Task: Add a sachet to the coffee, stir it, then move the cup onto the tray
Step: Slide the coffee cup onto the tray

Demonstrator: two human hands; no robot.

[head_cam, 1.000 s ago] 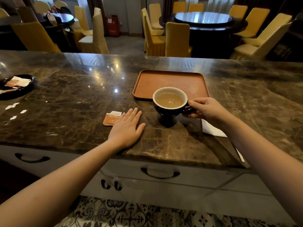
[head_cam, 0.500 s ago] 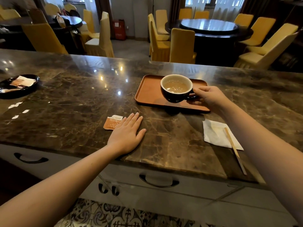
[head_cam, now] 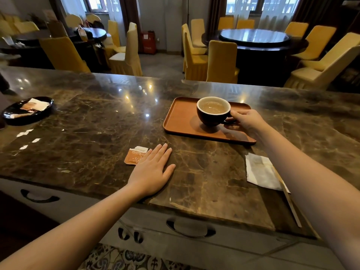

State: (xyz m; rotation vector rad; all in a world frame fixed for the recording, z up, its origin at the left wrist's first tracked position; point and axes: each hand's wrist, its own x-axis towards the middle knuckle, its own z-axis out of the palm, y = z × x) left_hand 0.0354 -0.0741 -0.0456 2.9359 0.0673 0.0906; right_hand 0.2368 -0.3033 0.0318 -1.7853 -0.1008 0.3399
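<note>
A dark cup (head_cam: 212, 115) with a white inside holds milky coffee and is over the middle of the brown tray (head_cam: 179, 121), its shadow right under it. My right hand (head_cam: 246, 121) pinches the cup's handle from the right. My left hand (head_cam: 152, 170) lies flat on the marble counter, fingers apart, nothing in it. An orange sachet (head_cam: 135, 155) with its top torn lies just left of those fingers. A wooden stirrer (head_cam: 290, 203) rests on a white napkin (head_cam: 261, 172), partly hidden by my right forearm.
A black dish (head_cam: 11, 115) with more sachets sits at the counter's far left, with small white paper scraps (head_cam: 25, 133) near it. Drawers with dark handles run below the counter's front edge. Yellow-covered chairs and round tables stand beyond the counter.
My right hand has carried the cup from the counter in front of the tray up and onto the tray's middle. The left hand has stayed flat beside the sachet.
</note>
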